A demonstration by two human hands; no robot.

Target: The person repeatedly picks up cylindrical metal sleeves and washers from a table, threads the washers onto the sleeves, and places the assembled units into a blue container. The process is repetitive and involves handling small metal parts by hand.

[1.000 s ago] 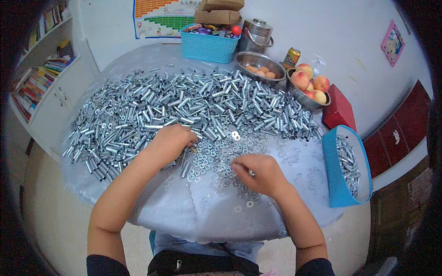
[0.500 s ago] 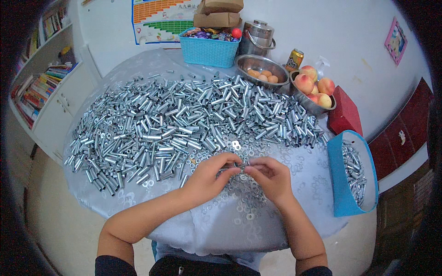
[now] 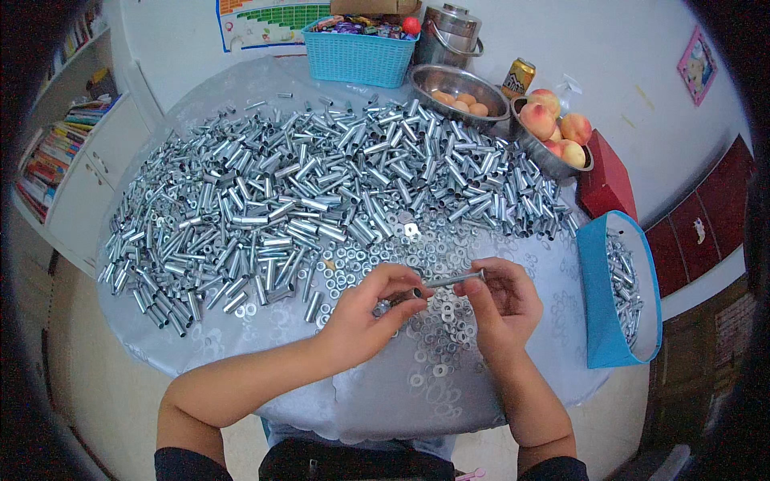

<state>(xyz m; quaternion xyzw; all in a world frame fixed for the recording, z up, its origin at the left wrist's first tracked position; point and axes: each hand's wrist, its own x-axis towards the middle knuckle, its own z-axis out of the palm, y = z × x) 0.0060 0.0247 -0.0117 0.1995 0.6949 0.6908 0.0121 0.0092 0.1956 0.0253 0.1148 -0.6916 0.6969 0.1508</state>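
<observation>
My right hand [image 3: 507, 303] pinches a long silver bolt [image 3: 451, 280] near its wide head, the shaft pointing left. In my left hand [image 3: 370, 314] is a short metal tube [image 3: 399, 299], its open dark end between thumb and fingers. The bolt's tip reaches the left fingertips, just above the tube's end; whether it touches the tube I cannot tell. Below both hands lie many loose flat washers [image 3: 446, 327]. Nuts [image 3: 346, 260] are scattered just beyond my left hand. A broad heap of metal tubes [image 3: 281, 188] spreads over the table behind them.
On the right of the cloth-covered table [image 3: 353, 405] stands a blue bin [image 3: 595, 301] with assembled metal pieces. Farther back are a red box [image 3: 607, 176], a bowl of peaches [image 3: 579, 166], a bowl of eggs [image 3: 499, 111], a can [image 3: 519, 78] and a blue basket [image 3: 357, 60].
My hands have moved apart from close together, the right one going right. The long bolt and the tube now show between them. The whole view has shifted slightly.
</observation>
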